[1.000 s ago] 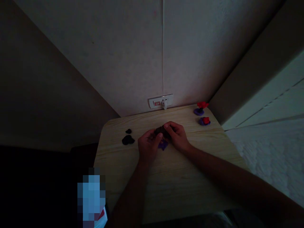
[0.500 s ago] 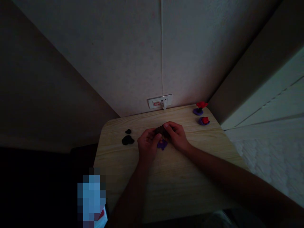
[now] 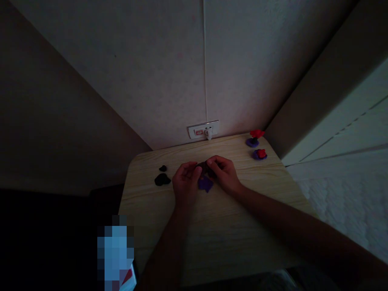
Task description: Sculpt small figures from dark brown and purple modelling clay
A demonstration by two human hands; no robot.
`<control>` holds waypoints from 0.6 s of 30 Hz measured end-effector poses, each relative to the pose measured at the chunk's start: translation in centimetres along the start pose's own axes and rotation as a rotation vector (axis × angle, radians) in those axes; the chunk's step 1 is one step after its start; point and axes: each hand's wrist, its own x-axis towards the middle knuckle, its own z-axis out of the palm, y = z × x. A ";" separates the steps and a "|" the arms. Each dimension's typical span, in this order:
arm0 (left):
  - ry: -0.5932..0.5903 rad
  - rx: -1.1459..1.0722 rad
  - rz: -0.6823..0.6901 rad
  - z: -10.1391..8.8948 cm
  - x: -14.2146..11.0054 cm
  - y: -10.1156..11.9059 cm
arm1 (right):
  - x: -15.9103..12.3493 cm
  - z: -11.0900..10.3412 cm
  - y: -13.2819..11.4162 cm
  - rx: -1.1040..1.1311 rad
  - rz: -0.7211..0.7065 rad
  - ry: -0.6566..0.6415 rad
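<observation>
A dark lump (image 3: 202, 166) sits between the 2 hands, above the middle of the table (image 3: 236, 226). The left hand (image 3: 185, 182) has its thumb and bent fingers nearly closed around the near left side; the right hand (image 3: 226, 171) pinches the other end, though its lower fingers are too dark to tell. Just below lies 1 purple piece (image 3: 206, 183). To the left rest 2 black pieces (image 3: 162, 180); at the far right corner, 2 red flowers (image 3: 257, 133) on purple bases (image 3: 252, 142).
</observation>
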 end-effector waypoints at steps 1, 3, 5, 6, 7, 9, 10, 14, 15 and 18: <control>-0.009 0.019 0.003 0.0 0.0 0.0 | 0.0 0.0 0.0 -0.007 -0.004 -0.011; -0.038 0.045 -0.001 -0.2 -0.1 -0.1 | 0.0 0.0 0.0 -0.010 -0.004 -0.017; -0.066 0.039 -0.008 -0.3 -0.1 -0.3 | 0.0 0.0 0.1 0.002 0.006 -0.010; -0.074 0.025 -0.010 -0.4 -0.1 -0.5 | 0.0 -0.1 0.1 0.010 0.010 -0.011; -0.080 0.009 -0.009 -0.5 0.0 -0.6 | 0.0 -0.1 0.2 0.014 0.011 -0.015; -0.091 -0.014 -0.013 -0.6 0.0 -0.9 | 0.0 -0.1 0.3 0.008 0.006 -0.024; -0.099 -0.023 -0.022 -0.6 0.0 -1.0 | 0.0 -0.1 0.3 0.001 0.000 -0.025; -0.129 -0.065 -0.066 -0.7 -0.1 -1.3 | 0.1 -0.2 0.5 -0.016 -0.025 -0.020; -0.138 -0.078 -0.072 -0.7 -0.1 -1.3 | 0.1 -0.2 0.5 -0.019 -0.027 -0.021; -0.171 -0.123 -0.082 -0.5 -0.2 -1.2 | 0.2 -0.3 0.5 -0.026 -0.032 -0.020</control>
